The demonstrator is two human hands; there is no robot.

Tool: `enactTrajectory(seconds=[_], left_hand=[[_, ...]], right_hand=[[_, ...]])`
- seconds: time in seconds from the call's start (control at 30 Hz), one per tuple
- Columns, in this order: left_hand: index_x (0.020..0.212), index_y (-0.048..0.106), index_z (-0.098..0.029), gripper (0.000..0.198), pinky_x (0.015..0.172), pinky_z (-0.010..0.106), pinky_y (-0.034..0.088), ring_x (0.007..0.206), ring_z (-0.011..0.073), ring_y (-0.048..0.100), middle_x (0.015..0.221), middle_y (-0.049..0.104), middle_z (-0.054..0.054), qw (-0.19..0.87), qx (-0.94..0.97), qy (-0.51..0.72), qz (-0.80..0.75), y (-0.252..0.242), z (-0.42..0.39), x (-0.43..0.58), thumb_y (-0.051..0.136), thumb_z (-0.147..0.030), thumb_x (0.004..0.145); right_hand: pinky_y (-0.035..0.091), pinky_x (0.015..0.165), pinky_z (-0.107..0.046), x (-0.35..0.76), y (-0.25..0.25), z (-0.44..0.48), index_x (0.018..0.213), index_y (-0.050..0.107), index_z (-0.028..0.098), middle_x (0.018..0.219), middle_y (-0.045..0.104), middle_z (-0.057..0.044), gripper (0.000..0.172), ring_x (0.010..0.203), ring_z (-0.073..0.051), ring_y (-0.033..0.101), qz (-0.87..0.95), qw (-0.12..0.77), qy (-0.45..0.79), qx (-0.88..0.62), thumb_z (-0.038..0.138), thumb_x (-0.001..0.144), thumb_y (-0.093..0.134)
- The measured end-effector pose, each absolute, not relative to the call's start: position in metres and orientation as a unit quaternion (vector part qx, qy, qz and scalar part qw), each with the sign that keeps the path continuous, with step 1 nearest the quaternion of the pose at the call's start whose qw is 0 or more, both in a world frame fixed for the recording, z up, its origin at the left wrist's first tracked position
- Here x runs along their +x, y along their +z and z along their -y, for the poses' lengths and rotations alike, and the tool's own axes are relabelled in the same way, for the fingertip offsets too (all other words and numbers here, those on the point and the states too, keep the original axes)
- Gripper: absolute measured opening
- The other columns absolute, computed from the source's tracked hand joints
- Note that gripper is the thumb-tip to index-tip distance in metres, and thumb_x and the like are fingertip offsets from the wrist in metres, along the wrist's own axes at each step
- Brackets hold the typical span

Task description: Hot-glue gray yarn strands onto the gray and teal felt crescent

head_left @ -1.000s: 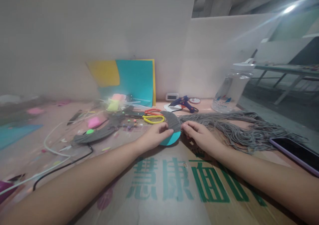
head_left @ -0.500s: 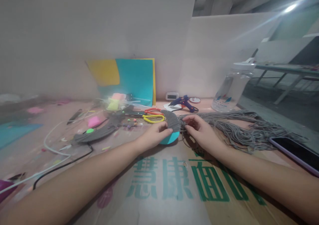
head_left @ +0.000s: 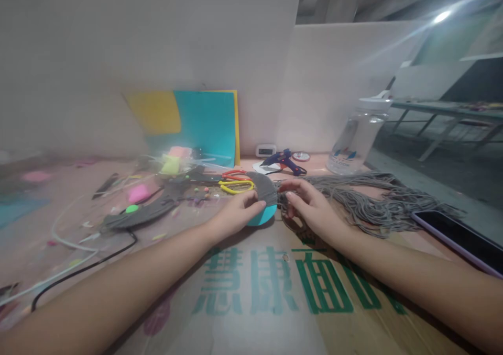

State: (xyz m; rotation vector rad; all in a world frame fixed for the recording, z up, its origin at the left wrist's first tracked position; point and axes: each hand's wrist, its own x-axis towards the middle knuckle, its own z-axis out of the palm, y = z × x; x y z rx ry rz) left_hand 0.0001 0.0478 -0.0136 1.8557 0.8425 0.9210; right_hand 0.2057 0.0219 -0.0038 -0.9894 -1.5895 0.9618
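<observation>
Between my hands is a round teal card piece (head_left: 264, 216), its upper part covered by close rows of grey cord (head_left: 264, 187). My left hand (head_left: 236, 213) grips its left edge, thumb on top. At its right side, my right hand (head_left: 312, 206) has thumb and fingers closed around loose grey strands, though the exact pinch is small and blurred. A large heap of grey cord (head_left: 377, 203) trails away to the right. Just behind my left fingers lie scissors with red and yellow handles (head_left: 238, 186).
A glue gun (head_left: 285, 162), a small white digital display (head_left: 266, 150) and a clear bottle (head_left: 353, 140) stand along the back. Teal and yellow sheets (head_left: 206, 124) lean on the wall. A phone (head_left: 459, 237) lies right; a grey curved piece (head_left: 143, 213), cables and scraps lie left.
The whole view has shifted slightly, so everything appears further left. My left hand keeps its grip on the card piece. My right fingers have moved only a little at the cord.
</observation>
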Motion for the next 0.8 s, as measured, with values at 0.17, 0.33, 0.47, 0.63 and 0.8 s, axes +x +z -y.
enactTrajectory(seconds=[0.17, 0.33, 0.47, 0.63, 0.8], left_hand=[[0.098, 0.064, -0.015, 0.029, 0.081, 0.033, 0.047, 0.090, 0.0220, 0.060, 0.095, 0.067, 0.006, 0.433, 0.748, 0.377, -0.335, -0.0159, -0.0502, -0.0006, 0.057, -0.040, 0.087], [0.096, 0.064, -0.016, 0.029, 0.077, 0.032, 0.048, 0.086, 0.0208, 0.059, 0.090, 0.065, 0.004, 0.425, 0.745, 0.377, -0.351, -0.0175, -0.0510, -0.0016, 0.056, -0.042, 0.087], [0.094, 0.064, -0.016, 0.027, 0.080, 0.034, 0.048, 0.090, 0.0221, 0.059, 0.091, 0.066, 0.005, 0.419, 0.752, 0.371, -0.347, -0.0160, -0.0505, -0.0013, 0.057, -0.041, 0.087], [0.095, 0.064, -0.016, 0.027, 0.084, 0.034, 0.048, 0.094, 0.0227, 0.060, 0.094, 0.067, 0.005, 0.422, 0.762, 0.358, -0.337, -0.0130, -0.0493, -0.0008, 0.056, -0.041, 0.087], [0.098, 0.063, -0.016, 0.028, 0.082, 0.032, 0.047, 0.093, 0.0216, 0.060, 0.098, 0.066, 0.005, 0.437, 0.764, 0.350, -0.320, -0.0144, -0.0490, -0.0011, 0.054, -0.041, 0.089]], right_hand=[[0.053, 0.059, -0.030, 0.2013, -0.0047, -0.0182, 0.118, 0.049, 0.023, 0.099, 0.063, -0.004, 0.036, 0.056, -0.010, 0.059, 0.643, 0.461, 0.483, -0.375, 0.034, 0.086, 0.059], [0.049, 0.065, -0.029, 0.1997, -0.0078, -0.0215, 0.112, 0.053, 0.018, 0.079, 0.061, 0.000, 0.033, 0.069, -0.014, 0.059, 0.667, 0.436, 0.458, -0.394, 0.030, 0.082, 0.062], [0.048, 0.070, -0.030, 0.2014, -0.0063, -0.0234, 0.102, 0.060, 0.017, 0.088, 0.065, -0.004, 0.023, 0.076, -0.015, 0.059, 0.702, 0.413, 0.390, -0.429, 0.031, 0.083, 0.058], [0.045, 0.066, -0.029, 0.2030, -0.0038, -0.0221, 0.093, 0.064, 0.018, 0.085, 0.065, -0.003, 0.018, 0.075, -0.016, 0.058, 0.721, 0.407, 0.331, -0.453, 0.033, 0.085, 0.056], [0.038, 0.057, -0.026, 0.2043, -0.0038, -0.0227, 0.088, 0.064, 0.018, 0.071, 0.058, 0.001, 0.024, 0.060, -0.013, 0.048, 0.719, 0.401, 0.353, -0.445, 0.040, 0.086, 0.053]])
